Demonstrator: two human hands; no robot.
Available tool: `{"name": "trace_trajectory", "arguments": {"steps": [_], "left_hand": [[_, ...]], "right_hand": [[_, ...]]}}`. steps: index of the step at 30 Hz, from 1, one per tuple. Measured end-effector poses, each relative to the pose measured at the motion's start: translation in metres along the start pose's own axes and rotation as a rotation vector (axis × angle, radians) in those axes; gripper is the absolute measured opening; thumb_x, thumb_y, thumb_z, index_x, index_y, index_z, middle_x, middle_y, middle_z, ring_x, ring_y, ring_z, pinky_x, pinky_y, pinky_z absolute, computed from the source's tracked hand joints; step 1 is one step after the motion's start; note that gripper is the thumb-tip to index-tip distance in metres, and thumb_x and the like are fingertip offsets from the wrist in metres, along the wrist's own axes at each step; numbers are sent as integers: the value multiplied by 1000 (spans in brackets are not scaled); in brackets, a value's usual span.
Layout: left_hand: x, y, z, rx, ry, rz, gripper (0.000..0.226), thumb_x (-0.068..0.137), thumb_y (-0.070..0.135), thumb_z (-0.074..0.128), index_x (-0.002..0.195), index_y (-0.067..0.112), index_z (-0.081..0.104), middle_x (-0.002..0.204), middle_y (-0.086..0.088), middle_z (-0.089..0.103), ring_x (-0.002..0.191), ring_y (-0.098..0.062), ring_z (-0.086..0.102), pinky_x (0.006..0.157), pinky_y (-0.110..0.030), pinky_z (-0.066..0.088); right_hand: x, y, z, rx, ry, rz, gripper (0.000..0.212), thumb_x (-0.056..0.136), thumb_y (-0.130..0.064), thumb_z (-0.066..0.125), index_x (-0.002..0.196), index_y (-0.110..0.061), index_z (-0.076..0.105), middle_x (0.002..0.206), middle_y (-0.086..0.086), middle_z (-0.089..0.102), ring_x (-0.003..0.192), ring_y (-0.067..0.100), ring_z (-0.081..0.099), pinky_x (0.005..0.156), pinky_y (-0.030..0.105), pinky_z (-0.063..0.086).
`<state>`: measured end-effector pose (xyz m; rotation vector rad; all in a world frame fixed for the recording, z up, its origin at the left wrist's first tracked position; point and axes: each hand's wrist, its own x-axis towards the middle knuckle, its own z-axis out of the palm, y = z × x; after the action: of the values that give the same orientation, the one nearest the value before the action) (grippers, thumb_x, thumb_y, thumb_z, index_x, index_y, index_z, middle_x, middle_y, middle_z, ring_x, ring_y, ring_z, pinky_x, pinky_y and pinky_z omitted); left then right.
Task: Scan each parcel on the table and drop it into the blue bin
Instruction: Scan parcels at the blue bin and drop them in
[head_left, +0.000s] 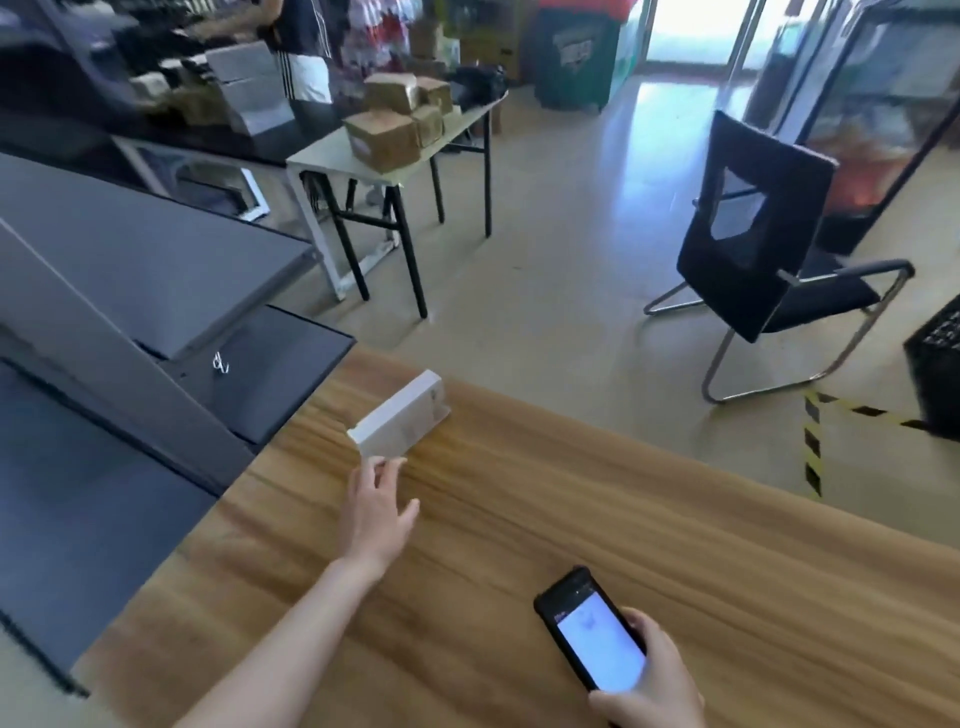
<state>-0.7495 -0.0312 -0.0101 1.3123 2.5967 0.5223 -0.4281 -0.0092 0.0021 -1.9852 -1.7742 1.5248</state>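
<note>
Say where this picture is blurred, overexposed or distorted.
Head view: the doorway is blown out and throws glare on the floor; the brown boxes are blurred; the wide lens bends the edge of the wooden table; print on the white parcel is unreadable.

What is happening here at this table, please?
A person is working at a wooden table. The left hand reaches out with straight fingers to the near end of a white parcel that lies on the table; it has no grip on it yet. The right hand holds a phone with its screen lit. No blue bin shows in this view.
</note>
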Motion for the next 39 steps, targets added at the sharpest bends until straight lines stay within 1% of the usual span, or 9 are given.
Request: {"name": "trace_trajectory", "arguments": {"steps": [4, 8, 12, 15, 20, 26, 30, 34, 39], "left_hand": [[55, -25, -13, 7, 71, -77, 60, 85, 29, 70, 137, 19, 41, 143, -9, 34, 127, -26, 36, 101, -40, 43], [94, -41, -11, 10, -42, -125, 73, 85, 34, 70, 145, 22, 30, 141, -6, 42, 126, -27, 40, 101, -43, 44], [101, -46, -4, -9, -57, -34, 51, 86, 22, 69, 130, 19, 45, 123, -5, 56, 106, -26, 56, 85, -40, 52], [81, -45, 8, 2, -16, 113, 48, 79, 15, 75, 121, 17, 52, 115, -4, 56, 98, -26, 59, 80, -37, 53], [32, -51, 37, 64, -65, 314, 58, 63, 5, 83, 116, 12, 59, 130, -12, 54, 119, -33, 55, 95, -48, 51], [35, -57, 41, 29, -101, 261, 67, 69, 25, 83, 128, 14, 54, 145, -13, 39, 136, -33, 37, 109, -49, 39], [67, -56, 35, 23, -253, 124, 96, 67, 40, 82, 146, 27, 28, 155, -9, 17, 146, -28, 7, 119, -45, 20], [81, -51, 31, 60, -400, 98, 105, 61, 39, 84, 147, 28, 25, 142, -5, 27, 134, -25, 21, 113, -36, 29], [59, -45, 31, 79, -392, 316, 102, 59, 27, 85, 145, 28, 30, 143, -4, 25, 136, -23, 18, 113, -34, 32]], "right_hand": [[22, -34, 20, -30, -17, -37, 95, 36, -32, 70, 127, -37, 42, 115, -14, 48, 101, 7, 47, 96, 35, 37], [33, -52, 28, 9, -3, -68, 92, 39, -26, 71, 128, -34, 44, 116, -13, 49, 101, 8, 46, 98, 37, 34], [38, -58, 27, 22, 24, -76, 89, 44, -23, 75, 127, -35, 45, 118, -14, 52, 103, 9, 48, 96, 33, 35], [41, -54, 25, 47, 55, -76, 87, 47, -14, 79, 126, -30, 48, 119, -9, 54, 106, 13, 50, 100, 39, 38], [43, -45, 20, 12, 63, -42, 87, 48, -10, 80, 128, -27, 49, 121, -6, 53, 111, 16, 50, 101, 46, 39], [45, -44, 18, -26, 56, -54, 90, 49, -11, 80, 131, -27, 48, 119, -7, 52, 109, 14, 50, 100, 43, 39], [43, -49, 18, -82, 54, -78, 92, 46, -18, 79, 131, -33, 46, 119, -13, 51, 106, 9, 47, 99, 37, 34], [46, -55, 12, -264, 73, -146, 93, 51, -23, 80, 134, -35, 40, 118, -17, 47, 116, 7, 46, 92, 32, 26], [47, -62, -3, -479, 129, -270, 95, 53, -26, 79, 136, -37, 36, 121, -21, 42, 117, 4, 42, 96, 31, 25]]}}
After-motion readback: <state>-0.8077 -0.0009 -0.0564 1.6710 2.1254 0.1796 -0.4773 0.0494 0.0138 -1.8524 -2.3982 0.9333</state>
